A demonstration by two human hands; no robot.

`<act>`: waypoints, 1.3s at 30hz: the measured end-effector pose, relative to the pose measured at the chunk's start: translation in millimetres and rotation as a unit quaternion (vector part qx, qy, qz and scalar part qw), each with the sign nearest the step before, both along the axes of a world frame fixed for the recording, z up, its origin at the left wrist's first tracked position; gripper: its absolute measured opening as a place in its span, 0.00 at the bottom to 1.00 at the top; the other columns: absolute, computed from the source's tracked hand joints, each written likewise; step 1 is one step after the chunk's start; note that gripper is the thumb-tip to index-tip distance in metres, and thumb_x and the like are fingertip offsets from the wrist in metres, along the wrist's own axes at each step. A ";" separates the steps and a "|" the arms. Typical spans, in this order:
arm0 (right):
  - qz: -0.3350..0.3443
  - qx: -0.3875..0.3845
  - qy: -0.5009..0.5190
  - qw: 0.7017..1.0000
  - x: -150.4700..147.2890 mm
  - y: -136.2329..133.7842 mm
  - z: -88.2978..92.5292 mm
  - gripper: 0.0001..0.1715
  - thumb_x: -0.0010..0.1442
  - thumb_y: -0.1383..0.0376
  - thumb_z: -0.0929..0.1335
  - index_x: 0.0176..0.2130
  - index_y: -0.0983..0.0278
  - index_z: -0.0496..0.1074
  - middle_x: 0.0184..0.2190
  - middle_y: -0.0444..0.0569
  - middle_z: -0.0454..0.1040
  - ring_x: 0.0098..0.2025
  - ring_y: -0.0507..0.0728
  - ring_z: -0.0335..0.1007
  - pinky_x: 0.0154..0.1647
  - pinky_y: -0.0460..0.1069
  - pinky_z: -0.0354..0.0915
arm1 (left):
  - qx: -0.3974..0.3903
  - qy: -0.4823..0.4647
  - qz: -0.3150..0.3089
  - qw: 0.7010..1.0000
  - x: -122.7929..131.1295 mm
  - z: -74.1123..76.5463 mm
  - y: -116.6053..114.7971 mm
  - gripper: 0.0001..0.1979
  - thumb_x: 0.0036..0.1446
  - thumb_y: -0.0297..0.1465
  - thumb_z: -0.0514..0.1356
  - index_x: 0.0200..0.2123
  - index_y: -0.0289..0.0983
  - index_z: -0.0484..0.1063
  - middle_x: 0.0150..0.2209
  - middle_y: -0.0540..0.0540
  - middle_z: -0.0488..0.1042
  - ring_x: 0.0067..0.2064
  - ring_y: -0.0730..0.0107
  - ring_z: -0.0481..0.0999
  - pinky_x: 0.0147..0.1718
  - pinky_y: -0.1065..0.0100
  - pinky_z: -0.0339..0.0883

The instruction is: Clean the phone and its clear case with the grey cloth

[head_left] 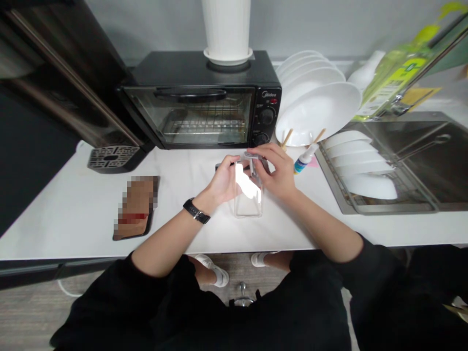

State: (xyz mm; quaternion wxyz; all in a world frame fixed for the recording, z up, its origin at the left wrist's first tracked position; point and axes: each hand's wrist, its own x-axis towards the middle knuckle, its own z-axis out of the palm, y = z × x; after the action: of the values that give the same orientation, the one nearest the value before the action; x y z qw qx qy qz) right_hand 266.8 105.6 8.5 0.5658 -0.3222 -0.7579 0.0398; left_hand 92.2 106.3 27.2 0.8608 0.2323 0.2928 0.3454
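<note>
In front of the toaster oven, my left hand (pixel 224 184) grips a clear phone case (pixel 248 207) by its left side. The case is tilted up, and a bright reflection covers part of its back. At the upper end of the case, my right hand (pixel 276 170) pinches a small grey cloth-like piece (pixel 252 156) and presses it against the case. My fingers partly hide this piece, so its exact kind is unclear. A small dark object behind my left fingers is mostly hidden. Just right of my right hand stands a small spray bottle (pixel 306 157) with a blue label.
A phone (pixel 135 209) lies on the white counter (pixel 73 214) at left, near a drip tray (pixel 114 158). The black toaster oven (pixel 201 117) carries a white pot (pixel 226 29). White plates (pixel 318 112) and a sink rack with bowls (pixel 365 165) stand right.
</note>
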 end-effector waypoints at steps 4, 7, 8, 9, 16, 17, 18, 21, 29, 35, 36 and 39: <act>0.003 0.005 -0.004 1.000 -0.8 -0.5 0.6 0.15 0.71 0.67 0.67 0.50 0.57 0.82 0.43 0.51 0.84 0.46 0.60 0.81 0.46 0.57 0.78 | 0.008 0.002 0.002 1.000 -2.0 -2.5 2.9 0.13 0.62 0.36 0.52 0.38 0.38 0.75 0.32 0.43 0.82 0.34 0.51 0.87 0.40 0.49 0.82; 0.000 -0.004 -0.003 1.000 -1.2 -1.1 0.9 0.15 0.72 0.66 0.67 0.50 0.56 0.82 0.44 0.51 0.84 0.47 0.60 0.81 0.47 0.58 0.78 | 0.016 0.008 0.012 1.000 -1.9 -5.3 3.8 0.12 0.61 0.36 0.52 0.35 0.38 0.73 0.35 0.40 0.84 0.37 0.52 0.87 0.43 0.52 0.82; 0.000 -0.007 -0.001 1.000 -1.3 -1.3 1.3 0.15 0.72 0.66 0.67 0.50 0.56 0.82 0.44 0.51 0.84 0.47 0.60 0.81 0.48 0.58 0.78 | 0.019 0.011 0.012 1.000 -1.4 -5.7 3.5 0.12 0.61 0.36 0.52 0.34 0.38 0.73 0.35 0.40 0.84 0.37 0.53 0.88 0.43 0.53 0.82; 0.001 -0.007 0.002 1.000 -1.4 -1.7 1.8 0.14 0.72 0.65 0.67 0.50 0.56 0.82 0.44 0.51 0.84 0.47 0.60 0.81 0.48 0.58 0.78 | 0.022 0.014 0.011 1.000 -0.6 -5.7 3.0 0.11 0.61 0.35 0.52 0.33 0.38 0.73 0.35 0.39 0.84 0.37 0.53 0.87 0.43 0.53 0.82; -0.021 -0.031 0.069 0.997 0.2 -3.0 6.6 0.13 0.74 0.59 0.68 0.50 0.55 0.83 0.45 0.51 0.84 0.49 0.61 0.80 0.44 0.57 0.76 | 0.051 0.066 0.036 0.996 5.6 -4.1 3.0 0.18 0.70 0.41 0.50 0.39 0.37 0.76 0.30 0.44 0.82 0.27 0.62 0.83 0.33 0.62 0.79; -0.027 -0.042 0.084 0.995 0.8 -2.4 6.5 0.13 0.74 0.57 0.68 0.49 0.55 0.83 0.45 0.51 0.84 0.48 0.61 0.79 0.42 0.56 0.75 | 0.056 0.079 0.056 0.994 5.7 -4.7 4.2 0.20 0.71 0.42 0.50 0.39 0.37 0.76 0.28 0.45 0.81 0.25 0.65 0.81 0.30 0.65 0.77; -0.031 -0.056 0.099 0.993 1.6 -1.4 6.0 0.14 0.74 0.55 0.68 0.49 0.55 0.82 0.44 0.50 0.83 0.47 0.61 0.79 0.40 0.55 0.74 | 0.061 0.093 0.081 0.991 5.3 -5.5 5.6 0.21 0.72 0.44 0.51 0.38 0.36 0.76 0.27 0.45 0.80 0.24 0.67 0.80 0.28 0.67 0.76; -0.033 -0.106 0.139 0.984 3.2 3.0 2.2 0.17 0.74 0.50 0.68 0.46 0.56 0.82 0.40 0.49 0.81 0.42 0.58 0.76 0.36 0.52 0.71 | 0.073 0.124 0.160 0.977 2.9 -8.5 9.7 0.22 0.73 0.49 0.55 0.37 0.37 0.74 0.23 0.49 0.78 0.21 0.71 0.77 0.24 0.72 0.71; 0.137 -0.192 0.106 0.966 -8.7 -2.2 -5.8 0.21 0.70 0.47 0.72 0.55 0.56 0.77 0.48 0.49 0.80 0.47 0.57 0.78 0.38 0.49 0.75 | 0.156 0.084 0.227 0.958 9.8 -24.4 3.0 0.11 0.70 0.40 0.64 0.39 0.39 0.75 0.31 0.53 0.80 0.28 0.76 0.79 0.32 0.73 0.74; 0.105 -0.151 0.020 0.983 -11.6 -8.9 1.1 0.15 0.71 0.53 0.72 0.53 0.55 0.81 0.37 0.47 0.77 0.39 0.56 0.73 0.33 0.48 0.71 | 0.238 0.104 0.214 0.942 14.9 -35.7 -2.6 0.09 0.62 0.33 0.71 0.32 0.39 0.77 0.31 0.53 0.79 0.38 0.71 0.81 0.39 0.72 0.75; 0.093 -0.147 0.017 0.985 -10.6 -7.8 1.5 0.14 0.71 0.54 0.72 0.52 0.55 0.82 0.37 0.47 0.77 0.39 0.56 0.73 0.32 0.49 0.71 | 0.228 0.113 0.208 0.944 14.3 -36.2 -1.0 0.10 0.64 0.36 0.70 0.32 0.39 0.77 0.30 0.52 0.79 0.37 0.71 0.81 0.37 0.72 0.75; 0.049 -0.149 0.022 0.987 -7.4 -2.8 -0.1 0.11 0.70 0.57 0.72 0.50 0.56 0.82 0.36 0.46 0.77 0.36 0.55 0.72 0.31 0.48 0.69 | 0.130 0.097 0.153 0.975 10.0 -33.9 5.6 0.21 0.72 0.49 0.59 0.34 0.39 0.75 0.29 0.48 0.80 0.35 0.67 0.82 0.36 0.67 0.77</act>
State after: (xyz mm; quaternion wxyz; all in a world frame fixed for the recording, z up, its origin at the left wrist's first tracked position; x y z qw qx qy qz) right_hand 259.4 102.8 8.4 0.5251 -0.3647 -0.7459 0.1870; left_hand 102.2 111.9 -6.7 0.7279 0.3268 0.3598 0.4837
